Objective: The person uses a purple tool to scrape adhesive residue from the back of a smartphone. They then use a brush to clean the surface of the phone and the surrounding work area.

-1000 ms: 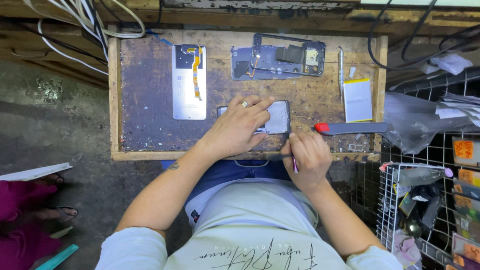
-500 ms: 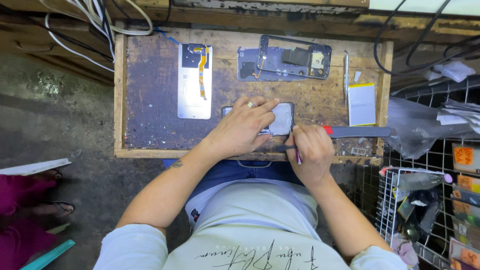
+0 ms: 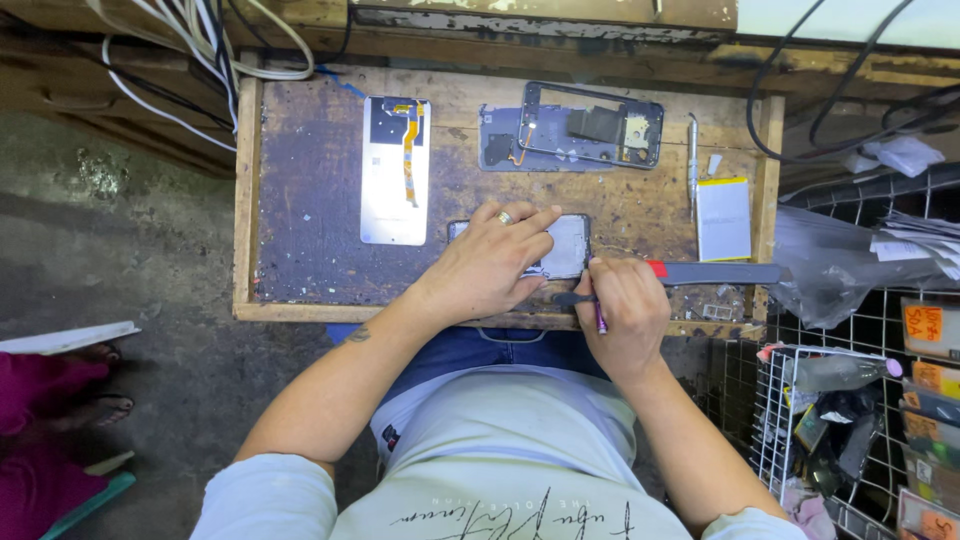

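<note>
My left hand lies flat across a dismantled phone on the small wooden bench, pinning it down; a ring shows on one finger. My right hand grips a thin tool with a purple handle at the phone's lower right edge. Most of the phone is hidden under my left hand.
A white phone screen with an orange flex cable lies at the bench's left. A grey phone frame, tweezers and a battery sit at the back right. A red-tipped flat tool lies beside my right hand. Wire baskets stand right.
My hands have hardly moved on the phone; the right hand has shifted slightly toward the phone's edge. The camera view has drifted a little.
</note>
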